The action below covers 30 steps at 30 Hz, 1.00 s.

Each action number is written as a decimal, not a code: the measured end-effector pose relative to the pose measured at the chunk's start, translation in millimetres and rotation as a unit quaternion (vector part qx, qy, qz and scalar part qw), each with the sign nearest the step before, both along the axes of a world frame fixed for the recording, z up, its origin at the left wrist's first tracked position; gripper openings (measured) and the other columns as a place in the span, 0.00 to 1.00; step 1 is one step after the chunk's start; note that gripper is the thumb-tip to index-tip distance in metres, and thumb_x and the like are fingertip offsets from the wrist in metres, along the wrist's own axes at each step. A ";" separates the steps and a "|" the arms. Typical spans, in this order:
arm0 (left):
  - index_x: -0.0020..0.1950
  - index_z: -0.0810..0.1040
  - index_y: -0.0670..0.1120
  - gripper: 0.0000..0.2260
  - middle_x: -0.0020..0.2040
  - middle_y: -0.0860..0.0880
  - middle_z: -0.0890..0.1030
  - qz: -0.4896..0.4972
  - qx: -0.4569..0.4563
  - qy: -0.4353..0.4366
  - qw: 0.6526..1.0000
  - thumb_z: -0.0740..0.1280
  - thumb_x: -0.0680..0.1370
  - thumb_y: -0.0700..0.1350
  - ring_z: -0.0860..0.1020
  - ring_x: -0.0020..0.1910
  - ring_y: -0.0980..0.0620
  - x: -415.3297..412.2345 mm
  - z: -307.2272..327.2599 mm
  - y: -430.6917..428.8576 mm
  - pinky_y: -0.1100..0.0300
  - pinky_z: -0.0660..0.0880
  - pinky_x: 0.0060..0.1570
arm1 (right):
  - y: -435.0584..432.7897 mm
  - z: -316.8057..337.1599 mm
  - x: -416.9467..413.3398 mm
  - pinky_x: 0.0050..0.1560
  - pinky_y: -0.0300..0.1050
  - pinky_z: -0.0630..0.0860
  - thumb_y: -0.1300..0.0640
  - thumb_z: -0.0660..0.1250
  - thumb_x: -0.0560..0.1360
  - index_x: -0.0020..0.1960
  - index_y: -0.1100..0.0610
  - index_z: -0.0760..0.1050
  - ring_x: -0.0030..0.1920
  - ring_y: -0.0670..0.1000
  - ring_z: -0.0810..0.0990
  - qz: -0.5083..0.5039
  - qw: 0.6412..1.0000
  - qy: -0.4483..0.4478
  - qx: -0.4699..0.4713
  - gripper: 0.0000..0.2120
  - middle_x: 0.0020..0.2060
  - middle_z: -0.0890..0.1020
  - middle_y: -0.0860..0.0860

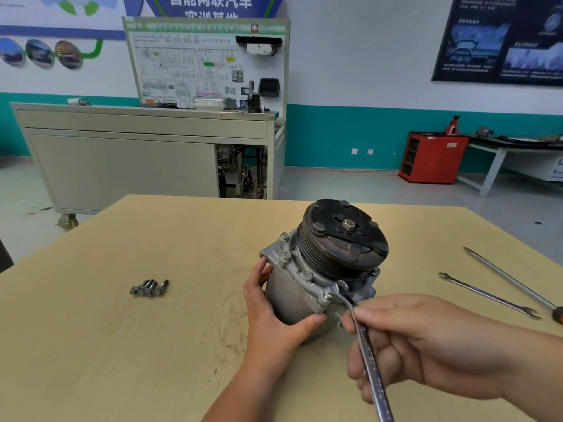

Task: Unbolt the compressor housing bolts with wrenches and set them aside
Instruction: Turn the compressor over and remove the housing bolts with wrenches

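A grey compressor with a black pulley on top stands tilted on the wooden table. My left hand grips the side of its housing. My right hand holds a steel wrench, whose head sits on a housing bolt at the near edge of the flange. More bolts stand in the flange on the left side. Several removed bolts lie in a small pile on the table to the left.
Two more wrenches lie on the table at the right. Beyond the table stand a grey training bench, a red cabinet and a side table.
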<state>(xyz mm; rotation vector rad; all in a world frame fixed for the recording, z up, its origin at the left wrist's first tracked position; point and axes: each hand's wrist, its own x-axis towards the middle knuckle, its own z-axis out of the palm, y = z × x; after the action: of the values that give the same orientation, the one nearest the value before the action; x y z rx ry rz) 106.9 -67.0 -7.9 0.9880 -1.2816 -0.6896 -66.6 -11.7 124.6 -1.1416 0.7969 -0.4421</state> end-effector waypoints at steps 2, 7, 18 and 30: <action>0.67 0.57 0.69 0.46 0.69 0.52 0.64 0.002 0.000 -0.001 1.000 0.78 0.55 0.59 0.65 0.70 0.57 0.0 -0.6 -0.4 0.48 0.66 0.70 | 2.3 -0.5 6.9 0.33 0.44 0.79 0.53 0.64 0.67 0.38 0.59 0.80 0.29 0.56 0.81 -0.024 0.999 -0.028 -0.003 0.10 0.33 0.82 0.61; 0.69 0.57 0.64 0.48 0.69 0.51 0.65 0.005 0.003 0.000 1.000 0.77 0.54 0.60 0.65 0.70 0.56 0.8 -0.8 -1.8 0.47 0.66 0.69 | 7.1 -6.1 16.5 0.31 0.42 0.78 0.50 0.63 0.67 0.34 0.56 0.81 0.26 0.55 0.81 -0.034 0.999 -0.031 -0.025 0.12 0.29 0.81 0.59; 0.68 0.58 0.64 0.47 0.69 0.51 0.64 -0.011 0.004 0.006 1.000 0.76 0.53 0.59 0.64 0.69 0.61 1.4 1.4 0.2 0.62 0.66 0.67 | -30.2 31.3 -28.6 0.37 0.33 0.74 0.51 0.61 0.78 0.38 0.51 0.74 0.32 0.43 0.81 0.068 0.820 0.399 -0.404 0.12 0.30 0.82 0.44; 0.66 0.56 0.72 0.46 0.69 0.52 0.65 -0.008 -0.015 -0.007 1.000 0.77 0.55 0.59 0.65 0.70 0.60 1.9 -2.1 0.0 0.54 0.66 0.70 | 2.7 0.3 7.3 0.27 0.36 0.76 0.49 0.60 0.69 0.43 0.59 0.71 0.29 0.50 0.83 -0.028 0.999 0.009 -0.032 0.13 0.29 0.82 0.53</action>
<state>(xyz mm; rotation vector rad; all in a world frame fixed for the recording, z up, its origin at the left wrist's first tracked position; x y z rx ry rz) 108.9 -66.9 -10.0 0.9601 -1.3106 -0.6745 -59.3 -9.0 124.9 -1.1859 0.8372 -0.5074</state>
